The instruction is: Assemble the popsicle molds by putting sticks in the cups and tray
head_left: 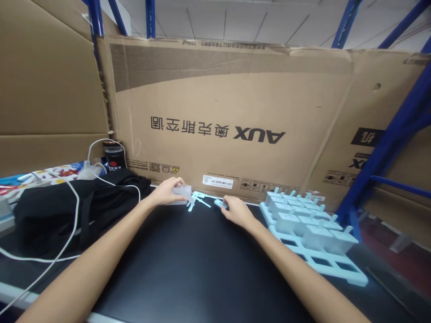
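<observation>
We are putting a pretend clock on the black table top (208,264), with 12 pointing at the big cardboard box (215,98) in front of us. Near 10 o'clock a black bag (101,202) is lying in a soft heap, and a white cord (78,206) is looping over it. A dark jar (114,154) is standing just behind the bag.

At 11 o'clock our left hand (168,190) is gripping a clear plastic piece (182,192), with the fingers closed around its side. We are thinking a light hold is best, because thin plastic may bend or slip.

At 12 o'clock some light blue sticks (198,199) are lying in a loose, crossed pile, just beside the clear piece. At 1 o'clock our right hand (235,211) is pinching a small light blue piece (219,203) between thumb and fingers. Its full shape is hiding in our fingers, so we are not telling what it is. Pinching it near one end is probably helping us to turn it, and a low wrist is good for not bumping the pile.

Between 2 and 3 o'clock a light blue tray (357,279) is holding rows of ice pop molds (318,237), with little handles poking up.
</observation>
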The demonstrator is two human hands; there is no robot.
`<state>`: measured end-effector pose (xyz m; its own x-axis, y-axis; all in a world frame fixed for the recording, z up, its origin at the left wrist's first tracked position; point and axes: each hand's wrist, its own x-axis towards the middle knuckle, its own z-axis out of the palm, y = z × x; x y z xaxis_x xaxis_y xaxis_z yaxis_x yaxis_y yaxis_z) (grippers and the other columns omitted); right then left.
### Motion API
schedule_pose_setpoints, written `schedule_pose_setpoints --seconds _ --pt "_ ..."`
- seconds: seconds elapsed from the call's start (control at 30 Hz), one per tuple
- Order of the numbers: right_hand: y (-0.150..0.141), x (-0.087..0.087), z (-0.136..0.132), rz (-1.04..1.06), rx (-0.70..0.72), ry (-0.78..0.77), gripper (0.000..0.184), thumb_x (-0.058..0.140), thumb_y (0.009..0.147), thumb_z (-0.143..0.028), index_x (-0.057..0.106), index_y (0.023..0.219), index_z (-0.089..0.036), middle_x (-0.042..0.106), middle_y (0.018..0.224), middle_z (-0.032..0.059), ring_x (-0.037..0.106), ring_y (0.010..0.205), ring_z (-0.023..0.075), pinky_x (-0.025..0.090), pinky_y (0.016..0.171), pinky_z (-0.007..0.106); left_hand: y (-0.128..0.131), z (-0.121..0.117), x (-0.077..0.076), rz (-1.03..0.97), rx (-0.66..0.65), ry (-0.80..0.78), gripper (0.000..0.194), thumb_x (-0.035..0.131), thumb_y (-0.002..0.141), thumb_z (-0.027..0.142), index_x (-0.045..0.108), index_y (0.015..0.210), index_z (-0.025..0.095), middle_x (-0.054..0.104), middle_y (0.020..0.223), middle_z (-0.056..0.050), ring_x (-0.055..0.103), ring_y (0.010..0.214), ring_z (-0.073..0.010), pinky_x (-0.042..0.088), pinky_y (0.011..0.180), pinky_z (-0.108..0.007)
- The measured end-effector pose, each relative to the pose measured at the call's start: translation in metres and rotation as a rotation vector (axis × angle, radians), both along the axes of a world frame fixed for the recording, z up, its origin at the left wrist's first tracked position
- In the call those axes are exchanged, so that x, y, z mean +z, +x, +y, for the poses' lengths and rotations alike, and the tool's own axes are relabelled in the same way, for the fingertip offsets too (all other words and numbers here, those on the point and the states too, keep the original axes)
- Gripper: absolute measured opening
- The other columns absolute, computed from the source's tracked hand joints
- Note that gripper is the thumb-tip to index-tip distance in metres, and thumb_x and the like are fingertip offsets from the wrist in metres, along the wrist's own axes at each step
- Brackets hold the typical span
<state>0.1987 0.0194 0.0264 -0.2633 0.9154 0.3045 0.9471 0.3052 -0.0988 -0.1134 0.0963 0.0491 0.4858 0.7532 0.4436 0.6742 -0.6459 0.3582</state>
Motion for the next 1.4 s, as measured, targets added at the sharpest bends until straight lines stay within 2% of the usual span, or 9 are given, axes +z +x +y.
schedule_pose_setpoints --seconds 0.13,0.23,0.4,0.53,0.7,0.87,1.0,1.13,1.4 --pt "0.017 0.003 -0.016 0.052 -0.012 0.013 0.01 0.056 0.085 -0.025 0.056 0.093 -0.018 0.065 0.094 0.0062 0.059 0.082 0.0169 0.036 0.068 0.023 0.028 -0.015 -0.005 -0.397 -0.153 -0.03 0.046 0.072 0.073 0.044 0.054 0.109 0.022 0.058 0.108 -0.005 0.057 0.104 -0.0211 0.046 0.093 -0.039" --pt "0.023 0.005 -0.026 0.149 -0.011 0.056 0.008 0.053 0.087 -0.023 0.056 0.091 -0.019 0.066 0.09 0.0054 0.059 0.079 0.0164 0.036 0.068 0.024 0.055 -0.035 -0.013 -0.544 -0.267 -0.102 0.052 0.072 0.072 0.03 0.047 0.117 0.022 0.057 0.111 -0.007 0.058 0.104 -0.0209 0.048 0.094 -0.041" --pt "0.023 0.018 -0.04 0.537 -0.01 0.056 0.009 0.055 0.084 -0.026 0.058 0.081 -0.018 0.061 0.069 0.0003 0.055 0.065 0.0146 0.037 0.064 0.025 0.093 -0.071 -0.028 -0.474 -0.469 -0.085 0.058 0.068 0.068 0.016 0.046 0.121 0.022 0.052 0.119 -0.008 0.054 0.111 -0.0217 0.048 0.097 -0.041" --pt "0.015 0.032 -0.05 0.984 0.129 -0.024 0.025 0.062 0.083 -0.042 0.06 0.081 -0.017 0.061 0.073 0.0005 0.052 0.064 0.0126 0.038 0.061 0.024 0.107 -0.085 -0.03 -0.448 -0.482 0.001 0.055 0.067 0.068 0.014 0.05 0.119 0.022 0.051 0.117 -0.008 0.053 0.11 -0.0224 0.049 0.095 -0.04" --pt "-0.002 0.03 -0.063 1.331 0.269 -0.263 0.037 0.076 0.073 -0.039 0.058 0.099 -0.018 0.06 0.072 -0.0016 0.054 0.063 0.0117 0.044 0.059 0.024 0.107 -0.084 -0.031 -0.462 -0.463 0.064 0.052 0.067 0.074 0.018 0.049 0.123 0.022 0.051 0.117 -0.009 0.052 0.11 -0.0228 0.049 0.093 -0.04" --pt "-0.015 0.02 -0.067 1.365 0.201 -0.327 0.032 0.077 0.073 -0.04 0.056 0.083 -0.017 0.062 0.068 0.0001 0.06 0.063 0.0132 0.047 0.059 0.024 0.107 -0.081 -0.036 -0.442 -0.456 0.066 0.05 0.068 0.081 0.028 0.048 0.126 0.023 0.05 0.122 -0.01 0.05 0.115 -0.0244 0.046 0.099 -0.043" --pt "-0.019 0.015 -0.067 1.361 0.122 -0.295 0.036 0.075 0.073 -0.044 0.053 0.073 -0.017 0.062 0.064 0.0004 0.058 0.057 0.0115 0.047 0.057 0.023 0.108 -0.077 -0.044 -0.477 -0.439 0.017 0.058 0.066 0.084 0.032 0.037 0.134 0.026 0.046 0.129 -0.011 0.049 0.118 -0.0236 0.044 0.103 -0.044" --pt "-0.019 0.012 -0.068 1.35 0.16 -0.378 0.036 0.072 0.077 -0.046 0.052 0.072 -0.017 0.062 0.061 0.0014 0.057 0.054 0.011 0.046 0.056 0.023 0.107 -0.075 -0.048 -0.418 -0.461 0.016 0.059 0.065 0.084 0.028 0.035 0.134 0.025 0.045 0.13 -0.011 0.047 0.122 -0.0245 0.043 0.104 -0.044" --pt "-0.023 0.004 -0.069 1.307 0.212 -0.41 0.025 0.068 0.075 -0.031 0.047 0.075 -0.019 0.058 0.061 -0.0027 0.057 0.056 0.0119 0.046 0.053 0.023 0.104 -0.089 -0.031 -0.084 -0.605 0.042 0.056 0.059 0.086 0.028 0.034 0.136 0.025 0.048 0.13 -0.01 0.048 0.117 -0.0256 0.04 0.103 -0.043"
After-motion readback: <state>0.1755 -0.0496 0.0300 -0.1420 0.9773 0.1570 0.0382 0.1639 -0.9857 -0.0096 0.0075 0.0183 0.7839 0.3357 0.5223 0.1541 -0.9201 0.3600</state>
